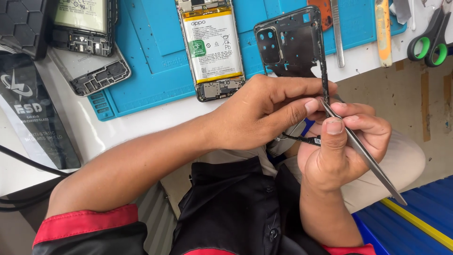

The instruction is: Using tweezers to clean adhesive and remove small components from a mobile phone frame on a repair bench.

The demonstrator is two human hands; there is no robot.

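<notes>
My left hand point(264, 111) grips the lower edge of a black phone middle frame point(295, 45) and holds it upright over the desk edge. My right hand point(342, 146) pinches metal tweezers point(365, 153), whose tips meet the frame's edge beside my left thumb. A small black flex cable part point(304, 139) hangs below my fingers. An opened phone with a white battery point(213, 47) lies on the blue repair mat point(151, 56) just beyond my hands.
A second opened phone point(85, 26) and a grey back cover piece point(94, 71) lie at the left. A black packet point(35, 118) rests near the desk's left edge. Another pair of tweezers point(337, 33), a yellow-handled tool point(382, 30) and green-handled scissors point(432, 40) sit at the far right.
</notes>
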